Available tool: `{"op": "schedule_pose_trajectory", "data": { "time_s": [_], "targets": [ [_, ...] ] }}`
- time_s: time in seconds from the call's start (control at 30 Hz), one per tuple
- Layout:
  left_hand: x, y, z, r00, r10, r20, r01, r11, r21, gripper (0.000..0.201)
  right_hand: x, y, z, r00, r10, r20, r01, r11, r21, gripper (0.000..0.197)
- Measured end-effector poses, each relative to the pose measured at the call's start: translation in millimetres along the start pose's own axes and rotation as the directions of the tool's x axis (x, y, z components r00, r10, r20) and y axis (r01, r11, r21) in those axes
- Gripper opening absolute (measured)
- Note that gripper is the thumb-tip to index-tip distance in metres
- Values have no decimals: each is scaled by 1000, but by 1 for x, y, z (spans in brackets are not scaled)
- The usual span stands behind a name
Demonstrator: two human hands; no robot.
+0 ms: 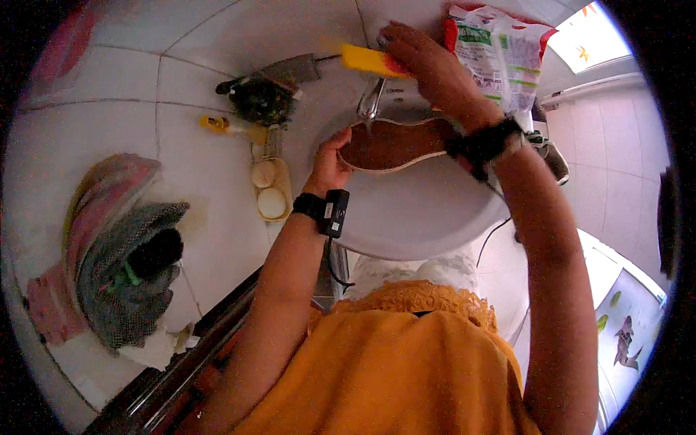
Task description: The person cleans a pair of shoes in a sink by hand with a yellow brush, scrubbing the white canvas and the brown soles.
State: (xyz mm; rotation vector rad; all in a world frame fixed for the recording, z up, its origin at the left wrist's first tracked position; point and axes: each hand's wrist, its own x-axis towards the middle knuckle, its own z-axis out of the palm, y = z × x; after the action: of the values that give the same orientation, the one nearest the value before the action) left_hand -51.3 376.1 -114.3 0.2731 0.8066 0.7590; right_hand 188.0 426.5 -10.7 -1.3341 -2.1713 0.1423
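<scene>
My left hand (330,165) grips the edge of a brown, white-rimmed shoe sole (391,145), held over a white washbasin (413,225) under a metal tap (371,98). My right hand (428,65) is raised above the tap and closed on a yellow-handled brush (366,59). Both wrists wear black bands. A printed plastic bag (500,54) leans just behind my right hand.
On the tiled wall to the left are a soap holder with two pale soap bars (270,190), a yellow tool (225,127) and a dark scrubber (261,98). Crumpled cloths and a grey net (123,246) hang at far left. A fish-patterned surface (623,326) lies lower right.
</scene>
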Motion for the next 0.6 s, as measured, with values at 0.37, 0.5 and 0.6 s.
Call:
{"op": "schedule_pose_trajectory", "data": {
  "time_s": [0.37, 0.5, 0.6],
  "targets": [
    [26, -9, -1, 994, -27, 110, 24, 999, 21, 30, -207, -73, -38, 836, 545, 63, -547, 816, 186, 29],
    [28, -10, -3, 995, -2, 96, -5, 997, 72, 34, -225, -83, -44, 784, 618, 60, -614, 758, 219, 29],
    [15, -11, 9, 994, -10, 105, -1, 995, 104, 37, -226, -87, -47, 767, 633, 107, -637, 731, 245, 28]
  ]
}}
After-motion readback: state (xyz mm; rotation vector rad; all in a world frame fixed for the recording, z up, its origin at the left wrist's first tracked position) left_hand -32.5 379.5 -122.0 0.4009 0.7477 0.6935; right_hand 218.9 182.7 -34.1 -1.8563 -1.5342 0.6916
